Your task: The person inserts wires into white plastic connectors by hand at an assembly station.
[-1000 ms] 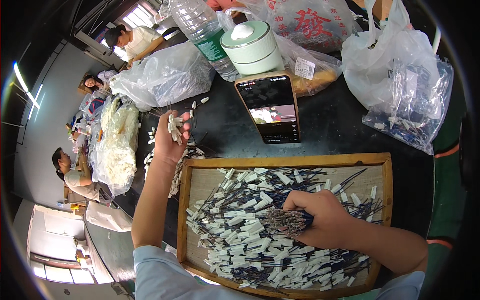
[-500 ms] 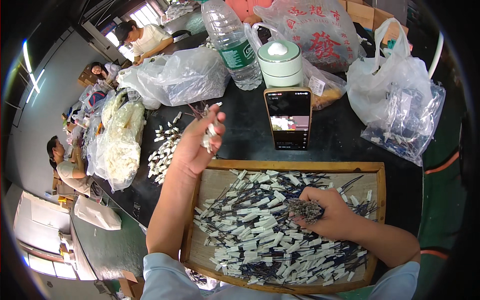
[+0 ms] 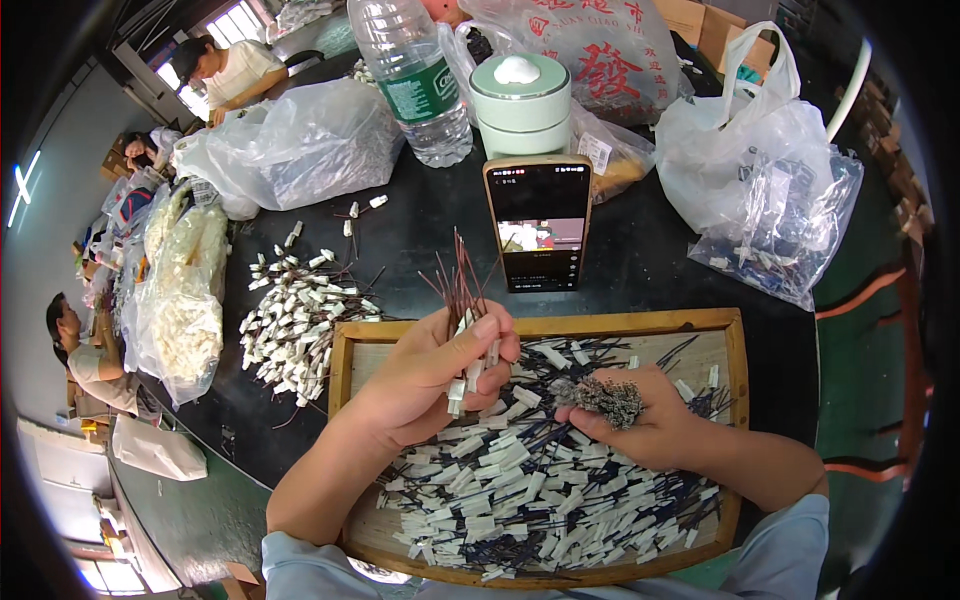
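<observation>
Wire bundle [image 3: 462, 300] with white connectors clenched upright in left hand [image 3: 430, 375] above wooden tray [image 3: 540, 325]. Second bundle [image 3: 610, 398], stripped ends fanned, gripped by right hand [image 3: 640, 430] over loose wires [image 3: 520, 490] in tray. Phone [image 3: 538, 222] propped beyond on dark table [image 3: 640, 270].

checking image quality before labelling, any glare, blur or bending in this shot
Head view: fisheye bends the shallow wooden tray rim and blacks out the corners; windows at upper left blow out; glare streaks the clear plastic water bottle; left hand and right hand are sharp.
</observation>
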Demonstrator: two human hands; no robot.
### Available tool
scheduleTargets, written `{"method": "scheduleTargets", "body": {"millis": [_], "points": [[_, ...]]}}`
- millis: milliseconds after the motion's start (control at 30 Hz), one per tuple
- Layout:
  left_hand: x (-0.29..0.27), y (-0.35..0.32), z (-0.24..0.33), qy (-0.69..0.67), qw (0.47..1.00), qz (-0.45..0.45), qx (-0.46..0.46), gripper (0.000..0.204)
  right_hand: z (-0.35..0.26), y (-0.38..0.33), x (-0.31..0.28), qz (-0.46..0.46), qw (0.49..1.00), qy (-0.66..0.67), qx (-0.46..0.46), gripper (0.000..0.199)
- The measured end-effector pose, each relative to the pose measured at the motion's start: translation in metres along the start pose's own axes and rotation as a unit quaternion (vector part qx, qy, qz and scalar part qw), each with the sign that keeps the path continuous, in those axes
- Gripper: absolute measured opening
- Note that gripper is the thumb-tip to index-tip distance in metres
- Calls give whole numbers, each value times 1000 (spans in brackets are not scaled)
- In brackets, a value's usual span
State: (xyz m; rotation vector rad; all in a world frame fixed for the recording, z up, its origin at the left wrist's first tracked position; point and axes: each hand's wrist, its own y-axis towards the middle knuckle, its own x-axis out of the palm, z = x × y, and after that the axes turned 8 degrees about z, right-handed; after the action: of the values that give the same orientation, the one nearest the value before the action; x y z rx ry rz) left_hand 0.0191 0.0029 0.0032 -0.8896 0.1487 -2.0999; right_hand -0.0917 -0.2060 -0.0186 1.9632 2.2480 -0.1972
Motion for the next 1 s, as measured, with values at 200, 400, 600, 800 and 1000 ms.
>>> {"method": "scheduleTargets", "body": {"millis": [200, 400, 600, 800, 1000], "points": [[1, -5, 1, -11, 999, 49, 1, 19, 8, -2, 5, 69, 992, 100, 17, 20], [-6, -9, 0, -15, 996, -56, -73, 30, 7, -2, 3, 82, 990, 116, 25, 20], [-1, -6, -5, 70, 997, -6, -40, 25, 2, 1, -5, 40, 998, 37, -12, 15], [-1, -8, -9, 174, 984, -46, 18, 42, 5, 0, -8, 24, 998, 50, -20, 15], [0, -13, -8, 200, 972, -114, 52, 59, 12, 0, 0, 104, 992, 23, -72, 15]]}}
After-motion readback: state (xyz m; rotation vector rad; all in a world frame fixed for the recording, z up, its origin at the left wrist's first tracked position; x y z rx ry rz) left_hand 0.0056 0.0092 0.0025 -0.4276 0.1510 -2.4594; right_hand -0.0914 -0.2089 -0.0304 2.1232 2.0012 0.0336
